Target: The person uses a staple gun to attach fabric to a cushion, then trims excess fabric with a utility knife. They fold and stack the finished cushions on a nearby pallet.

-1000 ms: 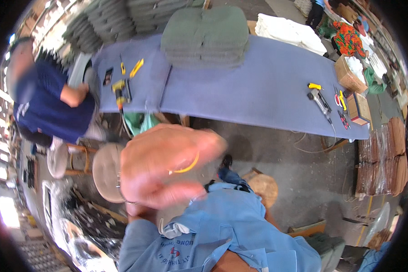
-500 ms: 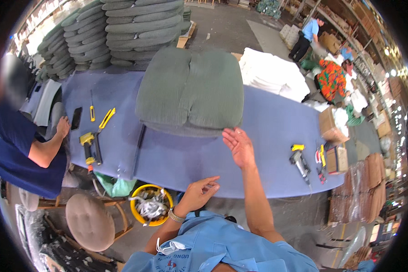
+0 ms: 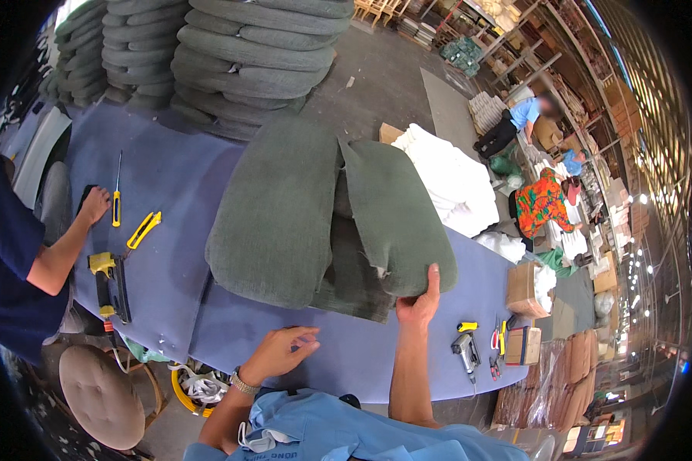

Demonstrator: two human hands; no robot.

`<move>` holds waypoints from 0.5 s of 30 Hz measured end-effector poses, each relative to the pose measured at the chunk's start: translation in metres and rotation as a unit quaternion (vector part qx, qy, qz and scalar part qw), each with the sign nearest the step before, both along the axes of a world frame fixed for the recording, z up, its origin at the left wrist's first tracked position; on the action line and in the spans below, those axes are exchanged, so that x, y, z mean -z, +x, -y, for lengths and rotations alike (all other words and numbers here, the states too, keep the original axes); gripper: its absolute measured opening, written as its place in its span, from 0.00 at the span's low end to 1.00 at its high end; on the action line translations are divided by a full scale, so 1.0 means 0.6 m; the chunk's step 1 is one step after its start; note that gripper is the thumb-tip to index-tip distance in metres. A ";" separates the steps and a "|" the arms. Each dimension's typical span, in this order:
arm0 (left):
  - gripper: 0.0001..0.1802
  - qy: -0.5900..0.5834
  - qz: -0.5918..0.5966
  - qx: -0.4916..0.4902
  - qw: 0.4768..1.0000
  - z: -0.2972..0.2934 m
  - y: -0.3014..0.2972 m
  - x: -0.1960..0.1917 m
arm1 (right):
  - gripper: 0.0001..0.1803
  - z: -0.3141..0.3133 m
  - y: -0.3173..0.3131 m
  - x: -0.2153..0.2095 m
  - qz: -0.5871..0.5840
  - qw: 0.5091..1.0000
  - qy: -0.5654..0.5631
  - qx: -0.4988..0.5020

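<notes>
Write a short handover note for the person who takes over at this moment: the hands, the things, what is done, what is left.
Right hand: grips the near edge of the lifted green cushion cover.
Left hand: open, resting on the blue table, holding nothing.
Things: a second green cushion cover lies flat beside it; a staple gun is to the right.
Done: cover's edge is raised.
Left: cover not yet laid flat.

Green cushion cover (image 3: 396, 219) atop green cushion stack (image 3: 277, 223) on blue table, corner lifted.

Green cushion covers (image 3: 284, 223) lie on a blue table (image 3: 169, 184).
</notes>
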State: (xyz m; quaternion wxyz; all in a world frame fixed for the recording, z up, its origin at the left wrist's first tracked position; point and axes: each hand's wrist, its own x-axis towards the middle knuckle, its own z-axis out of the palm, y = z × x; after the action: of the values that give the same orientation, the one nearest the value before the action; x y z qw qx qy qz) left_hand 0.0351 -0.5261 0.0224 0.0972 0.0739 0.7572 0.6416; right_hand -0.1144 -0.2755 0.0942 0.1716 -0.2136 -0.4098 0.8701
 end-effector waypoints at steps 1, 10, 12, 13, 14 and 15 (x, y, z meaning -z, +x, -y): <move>0.23 0.002 0.000 -0.005 1.000 -0.007 0.001 0.002 | 0.30 -0.015 -0.011 -0.002 -0.001 1.000 0.007 -0.015; 0.28 0.141 -0.140 -0.187 0.962 0.006 -0.020 -0.180 | 0.37 -0.301 0.075 -0.145 -0.102 0.984 0.145 0.001; 0.35 0.136 -0.194 -0.267 0.934 -0.006 -0.051 -0.211 | 0.42 -0.411 0.129 -0.151 -0.110 0.964 0.226 0.082; 0.40 0.153 -0.207 -0.283 0.924 -0.017 -0.063 -0.208 | 0.42 -0.419 0.161 -0.173 -0.100 0.976 0.173 0.084; 0.41 0.191 -0.167 -0.236 0.938 -0.036 -0.061 -0.199 | 0.40 -0.405 0.195 -0.194 -0.076 0.968 0.187 0.147; 0.42 0.230 -0.128 -0.184 0.947 -0.056 -0.061 -0.184 | 0.39 -0.386 0.227 -0.201 -0.055 0.955 0.201 0.213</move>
State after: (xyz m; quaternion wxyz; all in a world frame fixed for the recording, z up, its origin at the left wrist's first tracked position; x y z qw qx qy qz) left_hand -0.0018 -0.4928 0.1329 -0.1399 0.0347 0.5954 0.7904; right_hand 0.0215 -0.0438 0.2147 0.4147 -0.2092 -0.5107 0.7235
